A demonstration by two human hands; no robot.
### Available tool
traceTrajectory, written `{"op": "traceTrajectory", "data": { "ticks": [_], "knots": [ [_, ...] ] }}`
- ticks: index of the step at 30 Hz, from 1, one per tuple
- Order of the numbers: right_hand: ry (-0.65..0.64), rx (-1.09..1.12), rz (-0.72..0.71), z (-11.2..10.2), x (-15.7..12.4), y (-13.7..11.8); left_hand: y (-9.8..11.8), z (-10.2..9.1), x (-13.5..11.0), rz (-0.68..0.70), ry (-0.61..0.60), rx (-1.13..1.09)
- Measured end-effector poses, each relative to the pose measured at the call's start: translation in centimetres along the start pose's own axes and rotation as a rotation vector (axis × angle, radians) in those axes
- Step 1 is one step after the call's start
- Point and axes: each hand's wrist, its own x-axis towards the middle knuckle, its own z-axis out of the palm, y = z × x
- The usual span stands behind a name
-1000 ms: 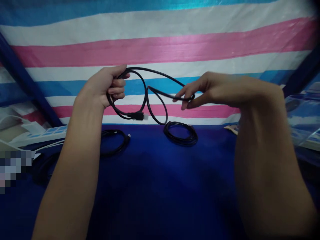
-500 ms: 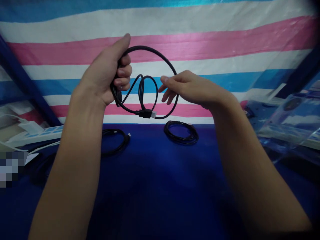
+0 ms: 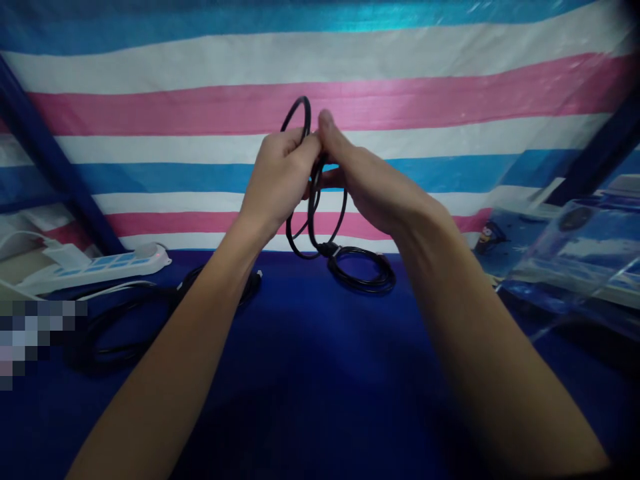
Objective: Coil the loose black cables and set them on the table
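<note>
One black cable point(image 3: 312, 213) hung in loops above the far edge of the worktop point(image 3: 320, 373), near that edge's middle, with a dark connector point(image 3: 329, 249) at the bottom. The left hand point(image 3: 280, 170) was closed on the gathered strands; the right hand point(image 3: 375, 180) met it there, thumb raised and fingers tucked behind the cable, though whether they gripped could not be told. The cable looked light, smooth and springy, likely to spread its loops if loosened; the crossing of the strands seemed the best hold, the joint at the connector the part to spare from bending. Just beside the connector in view, a coiled cable point(image 3: 364, 287) lay by the far edge. Toward the worktop's left edge lay another dark coil point(image 3: 117, 363) and, beyond it, a white power strip point(image 3: 115, 265). A see-through box point(image 3: 575, 267) stood toward the right edge, and a striped sheet point(image 3: 400, 53) rose behind the far edge
</note>
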Motion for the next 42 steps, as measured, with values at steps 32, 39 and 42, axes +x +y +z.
{"op": "traceTrajectory", "data": {
  "ticks": [32,39,42],
  "knots": [
    [-0.008,-0.401,0.05,-1.7,-0.1,0.5,-6.9,0.3,1.0,-0.739,0.133,-0.81],
    [-0.439,-0.899,0.345,-2.1,0.3,2.0,-4.9,-1.1,1.2,-0.705,0.138,-0.707],
    [-0.53,-0.909,0.383,-2.0,0.4,2.5,-4.4,-1.2,0.9,-0.703,0.054,-0.527]
  ]
}}
